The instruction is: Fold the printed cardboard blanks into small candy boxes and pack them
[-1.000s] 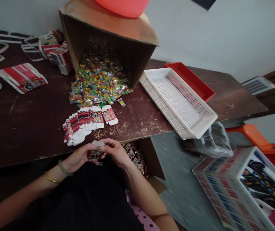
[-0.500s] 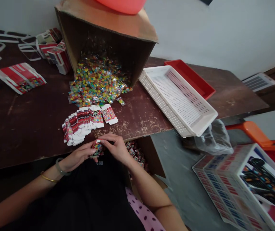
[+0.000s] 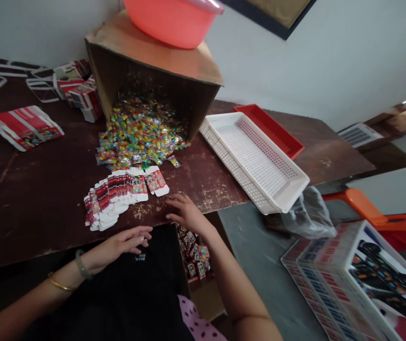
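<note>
My left hand (image 3: 127,244) is open at the table's front edge, fingers stretched to the right, holding nothing. Empty too, with its fingers apart, my right hand (image 3: 186,214) hovers over the table edge. Nearest to it is a pair of flat printed candy boxes (image 3: 156,181). A fanned row of flat red-and-white candy boxes (image 3: 114,193) lies beyond my left hand. Behind these, a heap of small clear candy packets (image 3: 142,135) spills from a cardboard carton (image 3: 160,52) lying on its side. Below my right forearm, filled candy boxes (image 3: 196,258) lie in an open carton.
A white perforated tray (image 3: 231,160) and a red tray (image 3: 277,130) stand at the right. One red-and-white carton (image 3: 25,127) lies at the left. A pink basin (image 3: 171,23) rests on the big carton. On the floor side are an orange chair (image 3: 366,207) and a crate (image 3: 316,265).
The small candy box that both hands held is no longer in them. My hands have moved apart and opened. The view has shifted, showing more of the lower carton.
</note>
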Demonstrator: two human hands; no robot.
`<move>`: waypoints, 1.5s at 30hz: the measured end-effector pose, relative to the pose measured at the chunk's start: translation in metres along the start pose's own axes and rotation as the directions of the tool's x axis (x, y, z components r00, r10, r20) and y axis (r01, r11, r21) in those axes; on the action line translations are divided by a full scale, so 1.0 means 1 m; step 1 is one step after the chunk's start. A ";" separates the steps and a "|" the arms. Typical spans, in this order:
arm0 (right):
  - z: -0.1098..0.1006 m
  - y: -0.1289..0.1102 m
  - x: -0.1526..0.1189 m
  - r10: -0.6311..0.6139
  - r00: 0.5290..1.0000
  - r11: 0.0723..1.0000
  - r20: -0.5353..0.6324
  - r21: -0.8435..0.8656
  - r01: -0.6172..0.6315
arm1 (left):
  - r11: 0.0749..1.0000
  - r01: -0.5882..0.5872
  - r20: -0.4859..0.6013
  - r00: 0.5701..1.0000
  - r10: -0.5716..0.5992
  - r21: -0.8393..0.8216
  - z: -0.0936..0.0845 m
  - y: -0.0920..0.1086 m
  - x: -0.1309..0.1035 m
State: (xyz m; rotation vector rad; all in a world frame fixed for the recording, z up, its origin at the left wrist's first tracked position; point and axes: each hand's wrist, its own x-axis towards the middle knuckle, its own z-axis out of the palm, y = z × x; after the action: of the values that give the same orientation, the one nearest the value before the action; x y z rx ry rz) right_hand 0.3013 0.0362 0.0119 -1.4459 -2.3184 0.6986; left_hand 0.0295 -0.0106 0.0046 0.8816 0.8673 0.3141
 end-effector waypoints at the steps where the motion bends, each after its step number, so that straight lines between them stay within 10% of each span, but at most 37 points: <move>1: 0.008 0.007 0.018 -0.022 0.999 0.999 -0.027 -0.047 0.021 | 1.000 0.001 -0.013 1.000 -0.001 0.011 -0.001 0.001 0.001; 7: 0.039 0.029 0.097 -0.084 0.995 0.972 0.049 -0.218 0.093 | 1.000 0.026 -0.060 0.998 -0.025 0.014 -0.005 -0.003 -0.002; 26: 0.050 -0.015 0.101 0.285 0.937 0.937 -0.199 -0.146 -0.316 | 0.999 -0.023 -0.072 0.997 0.020 -0.043 -0.012 0.006 0.003; 33: 0.043 -0.058 0.046 0.222 0.849 0.974 -0.480 0.151 -0.169 | 0.939 -0.311 -0.281 0.923 0.261 -0.148 -0.006 0.001 0.011; 38: 0.068 -0.105 0.000 0.033 0.963 0.976 -0.268 0.216 0.026 | 0.950 -0.284 -0.348 0.910 0.224 -0.132 -0.006 0.000 0.019; 45: 0.040 -0.093 -0.005 -0.101 0.985 0.986 -0.143 0.116 0.118 | 0.973 -0.126 -0.205 0.965 0.165 0.192 -0.011 0.020 -0.002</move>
State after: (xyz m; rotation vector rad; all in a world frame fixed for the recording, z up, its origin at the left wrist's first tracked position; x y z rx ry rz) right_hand 0.2142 -0.0123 0.0306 -1.2601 -2.1909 0.6775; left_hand 0.0214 0.0067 0.0179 1.0940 1.0493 0.4757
